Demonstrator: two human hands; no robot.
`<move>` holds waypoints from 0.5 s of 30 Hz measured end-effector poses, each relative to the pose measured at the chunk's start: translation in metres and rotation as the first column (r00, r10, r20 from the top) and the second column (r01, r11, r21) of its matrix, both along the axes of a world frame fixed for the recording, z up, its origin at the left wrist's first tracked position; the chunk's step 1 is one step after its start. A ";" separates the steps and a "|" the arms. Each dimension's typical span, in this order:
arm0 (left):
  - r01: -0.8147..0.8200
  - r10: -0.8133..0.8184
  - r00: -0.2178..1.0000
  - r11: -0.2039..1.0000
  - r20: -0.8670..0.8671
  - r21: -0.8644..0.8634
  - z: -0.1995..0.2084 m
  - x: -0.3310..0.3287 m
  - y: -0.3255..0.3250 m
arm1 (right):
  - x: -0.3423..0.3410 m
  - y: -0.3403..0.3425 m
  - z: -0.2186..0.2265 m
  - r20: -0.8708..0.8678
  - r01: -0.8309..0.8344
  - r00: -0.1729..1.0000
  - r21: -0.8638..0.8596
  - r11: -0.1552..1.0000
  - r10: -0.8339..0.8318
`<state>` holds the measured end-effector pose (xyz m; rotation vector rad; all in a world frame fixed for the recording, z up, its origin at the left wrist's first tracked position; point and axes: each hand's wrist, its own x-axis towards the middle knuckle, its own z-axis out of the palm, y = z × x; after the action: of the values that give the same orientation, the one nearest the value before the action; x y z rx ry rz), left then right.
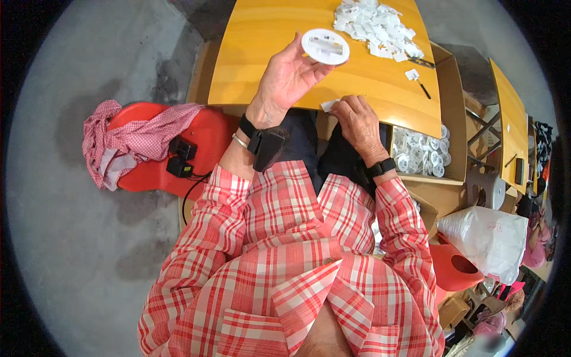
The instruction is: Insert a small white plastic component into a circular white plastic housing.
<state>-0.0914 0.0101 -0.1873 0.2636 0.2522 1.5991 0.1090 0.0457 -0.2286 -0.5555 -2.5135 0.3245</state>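
Note:
My left hand (288,77) is raised over the near left part of the yellow table (267,35). Its fingers grip a white round plastic disc (325,46) with a rectangular recess in its face. At the table's near edge, my right hand (360,126) has its fingers bent and pressed together on a small flat white piece (329,105). A heap of small flat white pieces (375,27) lies at the far right of the table. Nearer, a thin black tool (424,89) lies beside one loose white piece (412,74). A dark flat tool (421,62) rests by the heap.
Right of the table, a cardboard box (453,119) holds many white discs (419,156). At left is a red stool (140,113) with a checked cloth (148,134) and black adapters (180,157). A white bag (485,241) and a second table (510,128) stand further right.

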 end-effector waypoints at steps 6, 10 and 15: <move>-0.099 0.094 0.989 0.994 -0.116 -0.043 0.019 0.008 -0.002 | 0.001 0.027 0.021 -0.329 -0.038 0.877 -0.775 0.631 -0.351; -0.150 0.150 0.976 0.989 -0.157 0.011 0.018 0.011 -0.004 | 0.008 0.029 0.053 -0.503 -0.469 0.735 -0.862 0.196 -0.455; -0.052 0.128 0.914 0.978 -0.384 0.202 0.025 0.025 -0.005 | -0.002 0.012 0.082 -0.472 -0.447 0.801 -0.881 0.155 -0.368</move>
<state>-0.0661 0.0048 -0.1619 0.7364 0.4301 1.6537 0.1075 0.0578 -0.1464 -0.6594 -1.2697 1.9793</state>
